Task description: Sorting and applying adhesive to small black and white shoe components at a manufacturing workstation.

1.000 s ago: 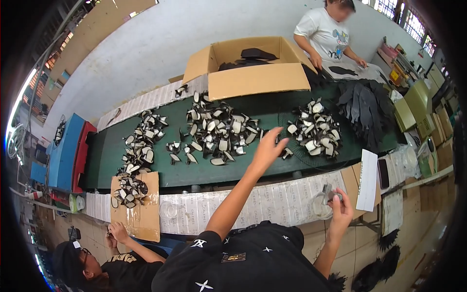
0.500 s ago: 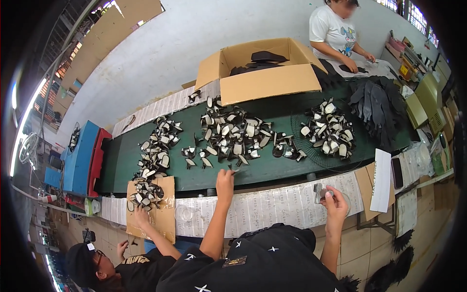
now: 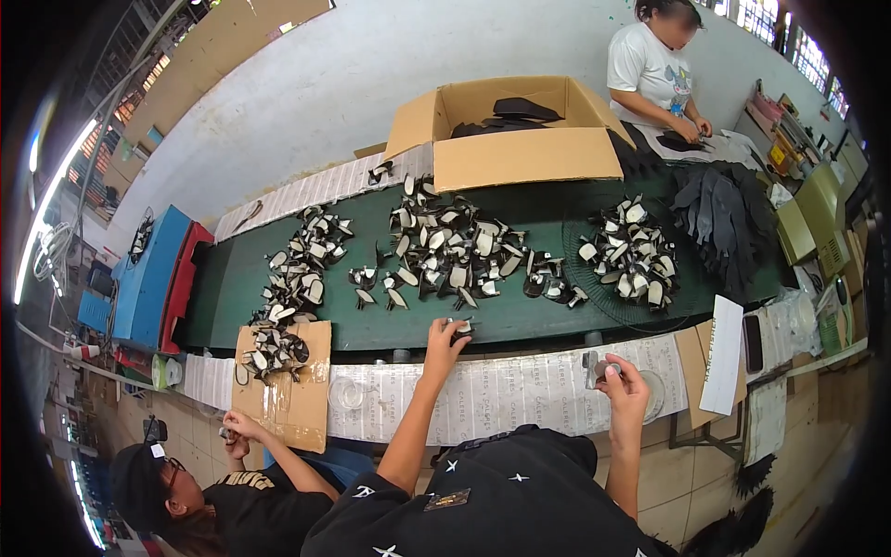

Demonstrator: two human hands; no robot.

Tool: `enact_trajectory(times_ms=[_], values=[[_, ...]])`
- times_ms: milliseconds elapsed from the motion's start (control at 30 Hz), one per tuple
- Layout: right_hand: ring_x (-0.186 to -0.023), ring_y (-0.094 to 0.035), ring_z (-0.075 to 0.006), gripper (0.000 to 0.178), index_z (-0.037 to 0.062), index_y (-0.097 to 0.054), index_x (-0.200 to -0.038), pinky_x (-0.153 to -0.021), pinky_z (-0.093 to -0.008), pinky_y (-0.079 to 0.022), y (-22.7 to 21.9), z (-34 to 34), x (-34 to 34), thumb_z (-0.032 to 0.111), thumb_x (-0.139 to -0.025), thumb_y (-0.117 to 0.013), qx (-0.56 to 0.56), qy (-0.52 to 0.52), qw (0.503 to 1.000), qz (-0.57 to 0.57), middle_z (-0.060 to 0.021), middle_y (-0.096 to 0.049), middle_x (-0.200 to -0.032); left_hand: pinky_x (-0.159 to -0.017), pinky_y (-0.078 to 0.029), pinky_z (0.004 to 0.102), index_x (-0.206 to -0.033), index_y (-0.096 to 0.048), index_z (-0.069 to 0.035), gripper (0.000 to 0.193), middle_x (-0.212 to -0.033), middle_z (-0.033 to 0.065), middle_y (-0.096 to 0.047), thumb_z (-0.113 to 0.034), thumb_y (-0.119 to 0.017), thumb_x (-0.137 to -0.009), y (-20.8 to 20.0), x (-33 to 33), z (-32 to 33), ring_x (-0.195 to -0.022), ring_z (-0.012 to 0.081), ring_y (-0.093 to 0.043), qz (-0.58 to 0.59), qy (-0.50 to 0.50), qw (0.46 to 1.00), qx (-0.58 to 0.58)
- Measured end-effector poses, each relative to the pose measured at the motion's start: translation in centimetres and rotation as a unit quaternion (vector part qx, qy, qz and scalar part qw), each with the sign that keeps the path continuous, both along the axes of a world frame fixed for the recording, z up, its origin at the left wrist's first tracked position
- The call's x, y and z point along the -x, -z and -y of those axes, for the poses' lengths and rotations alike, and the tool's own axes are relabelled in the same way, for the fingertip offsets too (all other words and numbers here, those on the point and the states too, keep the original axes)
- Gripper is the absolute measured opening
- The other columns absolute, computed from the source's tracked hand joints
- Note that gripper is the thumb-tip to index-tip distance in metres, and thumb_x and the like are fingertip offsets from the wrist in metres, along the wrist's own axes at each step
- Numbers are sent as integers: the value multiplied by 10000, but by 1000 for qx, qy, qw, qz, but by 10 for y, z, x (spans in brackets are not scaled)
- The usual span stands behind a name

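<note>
My left hand [image 3: 444, 345] is over the near edge of the green table [image 3: 371, 332], its fingers pinched on a small dark piece [image 3: 461, 326] that looks like a shoe heel. Above the paper-covered ledge, my right hand [image 3: 627, 388] grips a grey, blocky piece [image 3: 591, 368], also heel-like. My fingers partly cover both pieces. Farther back lies a large heap of black heel-like pieces with whitish faces [image 3: 455, 246]. One similar heap [image 3: 306, 251] runs down the left, and another [image 3: 633, 251] sits on a round wire guard [image 3: 575, 278].
A cardboard box [image 3: 529, 160] with black sheets stands at the back. Dark strips [image 3: 724, 218] pile up at right, near a co-worker in white [image 3: 645, 79]. Another co-worker [image 3: 255, 501] sits at lower left beside a cardboard sheet [image 3: 302, 408] bearing several pieces. A clear dish [image 3: 346, 394] rests on the ledge.
My left hand has shifted slightly right along the table edge, still pinching. My right hand stays raised with its piece. The left co-worker's hand has drawn back from the cardboard pile with a small piece.
</note>
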State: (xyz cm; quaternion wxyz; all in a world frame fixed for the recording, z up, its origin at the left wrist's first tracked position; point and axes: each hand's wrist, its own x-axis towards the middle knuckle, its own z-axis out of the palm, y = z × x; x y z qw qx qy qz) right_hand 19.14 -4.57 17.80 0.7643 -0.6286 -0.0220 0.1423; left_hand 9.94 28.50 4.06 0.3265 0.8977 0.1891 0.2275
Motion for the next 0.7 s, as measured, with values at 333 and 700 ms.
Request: enact_trajectory(times_ms=[333,700], values=[[-767,-608,-112,242,-34,-618,-1108,-704,-254,-530,9,-7,3,89,-900,-613,-37,-14,999,-12,-70,-637,-919,-868,-483,258,-1076,-542,-46,290,-1079,42,-579,-16,-691,-829,-10,10,70,-1025,172,-580,41,99,780,616],[-923,-615,-158,247,-57,-614,-1126,-773,-275,-545,1,-16,22,38,-899,-597,7,-93,992,81,-122,-588,-1127,-891,-539,364,-1380,-375,-62,527,-1135,123,-613,-37,-595,-902,-50,24,111,-1009,217,-627,-53,117,738,662]])
